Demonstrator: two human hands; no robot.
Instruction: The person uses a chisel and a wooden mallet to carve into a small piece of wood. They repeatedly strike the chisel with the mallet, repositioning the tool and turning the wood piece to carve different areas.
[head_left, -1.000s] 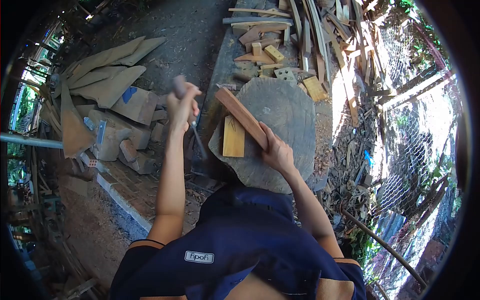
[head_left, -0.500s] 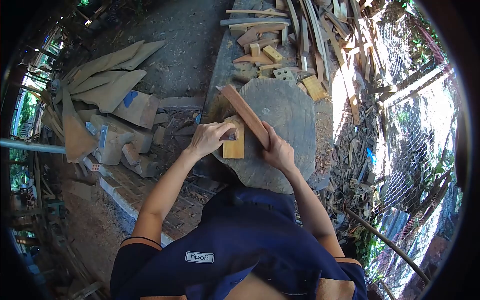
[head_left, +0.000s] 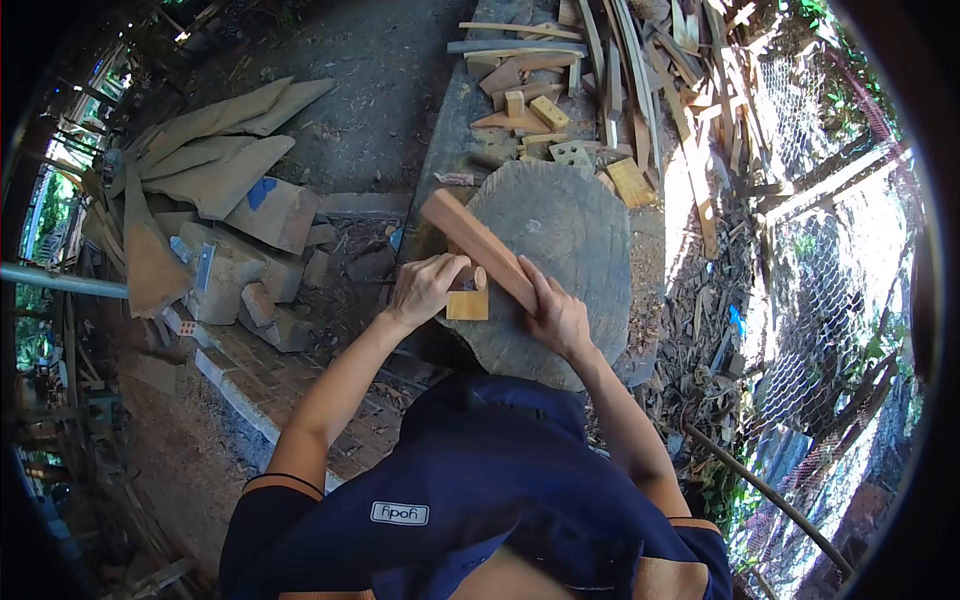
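Observation:
My right hand (head_left: 560, 318) is wrapped round the lower end of a reddish-brown wooden bar (head_left: 478, 245), which slants up and left over the round wooden stump (head_left: 570, 215). My left hand (head_left: 428, 288) pinches a short wooden peg (head_left: 479, 278) with a pale round end, just below the bar. Under the peg, a yellow wooden block (head_left: 467, 306) lies at the stump's left edge. The bar and the left hand cover the upper part of this block.
Several wood offcuts and small blocks (head_left: 548, 112) lie beyond the stump on the bench. Long wooden strips (head_left: 630, 80) are piled at the upper right. Cut boards (head_left: 220, 180) are stacked on the left, and wire mesh (head_left: 820, 300) stands on the right.
The bar's far end has swung down and left, closer to the left hand. My left hand has shifted slightly, and the peg's round end now shows.

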